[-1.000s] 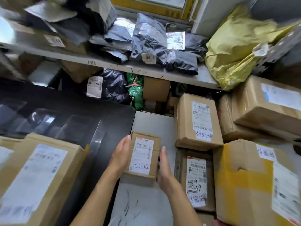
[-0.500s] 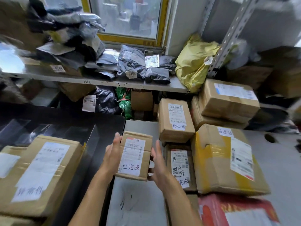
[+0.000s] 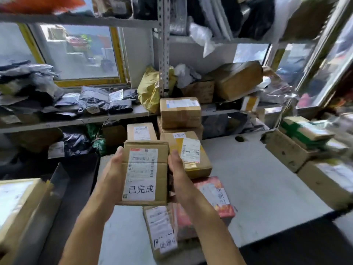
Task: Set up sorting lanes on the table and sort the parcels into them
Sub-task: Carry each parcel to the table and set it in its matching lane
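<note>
The small carton (image 3: 145, 173) marked 已完成 is up off the bench (image 3: 267, 188), clamped between the left hand (image 3: 112, 175) and the right hand (image 3: 179, 175), each palm flat against a side with the fingers running up the edges; the grip is firm on both flanks and the label faces the camera. Judging by this, sorting is under way but far from finished. Just right of the grip a row of parcels already lies on the bench: a tan box with a white label (image 3: 188, 152) beyond the right hand, a red printed box (image 3: 214, 196) under that wrist, and a labelled brown carton (image 3: 161, 230) below the grip. Further right, several cartons (image 3: 290, 148) sit well apart at the bench edge, and a large box (image 3: 17, 205) waits left of the grip. The held carton has no lane yet, and many bags on the shelf (image 3: 76, 119) beyond look unsorted.
</note>
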